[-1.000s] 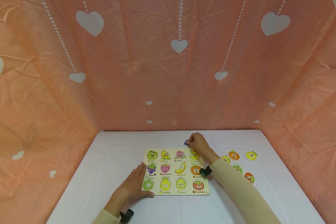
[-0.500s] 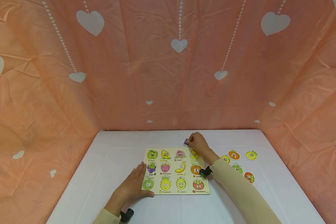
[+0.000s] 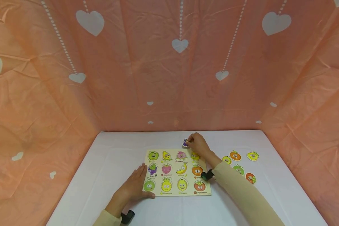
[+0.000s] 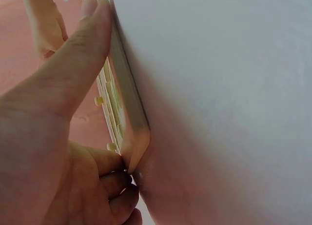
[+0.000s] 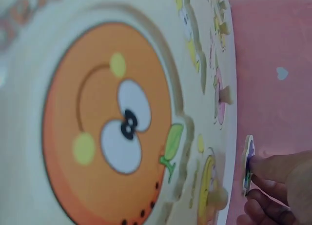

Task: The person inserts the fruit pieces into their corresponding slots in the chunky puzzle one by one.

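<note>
While a white table (image 3: 124, 144) is backed by a peach-coloured cloth (image 3: 169, 91) in the head view, the right edge of the puzzle board (image 3: 174, 183) is partly covered by a black device (image 3: 207, 174) at the right wrist. Twelve fruit pictures are set out in three rows of four. Five loose pieces are scattered to the right: orange piece (image 3: 235, 156), pineapple piece (image 3: 253, 156), persimmon piece (image 3: 250, 178), green piece (image 3: 238, 170) and yellow piece (image 3: 226, 160). One grape piece (image 3: 185, 143) is held just beyond the board's far edge, pinched between thumb and fingers of the right hand (image 3: 199, 145).

In the left wrist view, two wooden knobs (image 4: 99, 101) are plainly seen. The board's corner is gripped by the left hand (image 3: 135, 185), its thumb laid along one edge, its fingers bent and bunched at the corner.

In the right wrist view, much is filled by one orange picture (image 5: 107, 122); beyond it, the grape piece is seen edge-on, pinched.
</note>
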`<state>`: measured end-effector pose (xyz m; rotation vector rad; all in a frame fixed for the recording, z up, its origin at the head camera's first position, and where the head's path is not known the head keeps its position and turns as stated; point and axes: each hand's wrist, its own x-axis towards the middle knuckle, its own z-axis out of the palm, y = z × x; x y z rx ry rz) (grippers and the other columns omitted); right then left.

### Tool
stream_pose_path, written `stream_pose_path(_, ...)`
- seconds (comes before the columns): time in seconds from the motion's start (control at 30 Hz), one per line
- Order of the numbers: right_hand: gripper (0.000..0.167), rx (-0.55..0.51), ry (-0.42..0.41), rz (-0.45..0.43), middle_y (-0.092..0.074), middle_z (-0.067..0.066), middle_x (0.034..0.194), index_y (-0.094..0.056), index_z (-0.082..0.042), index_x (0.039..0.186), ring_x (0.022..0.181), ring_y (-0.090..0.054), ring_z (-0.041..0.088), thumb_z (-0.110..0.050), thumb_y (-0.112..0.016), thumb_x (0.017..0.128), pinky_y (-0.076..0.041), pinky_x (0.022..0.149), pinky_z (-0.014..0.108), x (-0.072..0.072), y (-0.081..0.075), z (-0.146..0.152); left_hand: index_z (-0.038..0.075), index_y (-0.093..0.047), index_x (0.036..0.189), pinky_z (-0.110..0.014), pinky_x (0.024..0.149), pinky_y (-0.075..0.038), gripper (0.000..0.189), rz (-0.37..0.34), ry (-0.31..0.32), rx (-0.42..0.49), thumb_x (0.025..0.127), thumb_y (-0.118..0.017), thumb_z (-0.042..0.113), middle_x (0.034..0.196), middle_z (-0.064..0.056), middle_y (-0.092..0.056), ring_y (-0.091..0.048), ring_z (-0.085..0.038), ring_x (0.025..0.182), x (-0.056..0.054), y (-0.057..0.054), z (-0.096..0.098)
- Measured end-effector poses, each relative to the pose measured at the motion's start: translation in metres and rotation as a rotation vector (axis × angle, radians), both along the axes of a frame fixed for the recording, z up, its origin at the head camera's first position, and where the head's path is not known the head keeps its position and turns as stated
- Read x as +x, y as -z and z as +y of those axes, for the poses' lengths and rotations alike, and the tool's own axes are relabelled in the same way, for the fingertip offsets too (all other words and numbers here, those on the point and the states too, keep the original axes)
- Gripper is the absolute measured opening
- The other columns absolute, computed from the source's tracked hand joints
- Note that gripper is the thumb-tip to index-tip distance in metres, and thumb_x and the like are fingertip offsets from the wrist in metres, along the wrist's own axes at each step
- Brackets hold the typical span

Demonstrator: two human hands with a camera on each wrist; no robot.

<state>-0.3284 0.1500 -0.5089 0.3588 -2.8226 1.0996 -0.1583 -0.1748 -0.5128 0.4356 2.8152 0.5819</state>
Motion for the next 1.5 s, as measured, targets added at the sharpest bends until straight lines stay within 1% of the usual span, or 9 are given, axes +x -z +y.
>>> stream_pose_path(0.2,0.016,0.001,-0.026,0.027,-0.062,0.008,0.095,-0.074,-0.003,0.096,0.086,-0.057,0.021,-0.017,-0.081,0.097,-0.055,0.08,0.038,0.009,-0.005,-0.006,-0.013,-0.026,0.164,-0.056,0.133,-0.023,0.132,-0.002,-0.002,-0.002,0.074,-0.096,0.054,0.174,-0.03,-0.022,-0.024,-0.044,0.162,-0.001,0.002,-0.001)
stream_pose_path(0.33,0.014,-0.006,-0.029,0.017,-0.063,0.006,0.097,-0.075,-0.004,0.097,0.092,-0.06,0.024,-0.017,-0.081,0.098,-0.057,0.086,0.042,0.016,-0.011,-0.012,-0.013,-0.026,0.163,-0.056,0.133,-0.023,0.132,0.0,0.001,-0.003,0.074,-0.096,0.054,0.174,-0.03,-0.023,-0.024,-0.044,0.161,-0.002,0.003,-0.001)
stream_pose_path(0.43,0.013,0.0,-0.042,0.022,-0.063,0.006,0.097,-0.075,-0.005,0.097,0.095,-0.061,0.024,-0.017,-0.081,0.098,-0.058,0.087,0.044,0.02,-0.012,-0.015,-0.013,-0.026,0.163,-0.056,0.133,-0.023,0.132,0.001,0.005,-0.002,0.074,-0.096,0.054,0.174,-0.03,-0.022,-0.024,-0.045,0.161,-0.002,0.004,-0.001)
stream_pose_path(0.7,0.011,-0.004,-0.087,0.038,-0.061,0.004,0.093,-0.075,-0.005,0.096,0.089,-0.058,0.02,-0.014,-0.082,0.097,-0.055,0.082,0.037,0.027,-0.012,-0.023,-0.013,-0.025,0.163,-0.056,0.133,-0.023,0.132,0.001,0.008,0.002,0.074,-0.096,0.054,0.174,-0.03,-0.022,-0.024,-0.045,0.162,-0.002,0.003,-0.001)
stream_pose_path(0.87,0.011,-0.019,-0.118,0.027,-0.06,0.002,0.093,-0.075,-0.008,0.096,0.089,-0.057,0.019,-0.016,-0.081,0.098,-0.054,0.08,0.036,0.035,-0.013,-0.028,-0.013,-0.025,0.164,-0.056,0.133,-0.023,0.133,0.005,0.001,0.005,0.074,-0.096,0.054,0.173,-0.031,-0.022,-0.024,-0.045,0.161,-0.001,0.001,-0.001)
stream_pose_path(1.07,0.009,-0.034,-0.159,0.028,-0.06,0.001,0.093,-0.075,-0.008,0.095,0.088,-0.056,0.017,-0.014,-0.082,0.097,-0.055,0.081,0.036,0.043,-0.013,-0.035,-0.013,-0.026,0.163,-0.056,0.133,-0.023,0.132,-0.006,-0.006,0.01,0.073,-0.097,0.053,0.173,-0.031,-0.022,-0.024,-0.045,0.161,0.0,-0.001,0.0)
stream_pose_path(1.3,0.011,-0.009,-0.201,0.091,-0.061,-0.001,0.092,-0.074,-0.01,0.091,0.087,-0.058,0.015,-0.014,-0.083,0.096,-0.056,0.079,0.033,0.049,-0.011,-0.044,-0.014,-0.027,0.163,-0.054,0.133,-0.023,0.132,0.001,0.0,-0.006,0.073,-0.096,0.054,0.173,-0.031,-0.023,-0.025,-0.044,0.161,-0.001,0.0,0.0)
stream_pose_path(1.5,0.011,-0.036,-0.249,0.098,-0.063,0.0,0.093,-0.074,-0.009,0.093,0.088,-0.059,0.016,-0.012,-0.084,0.094,-0.057,0.079,0.031,0.055,-0.012,-0.049,-0.014,-0.027,0.163,-0.054,0.133,-0.024,0.132,-0.006,-0.005,-0.005,0.074,-0.096,0.054,0.173,-0.03,-0.023,-0.025,-0.044,0.161,-0.001,-0.001,0.0)
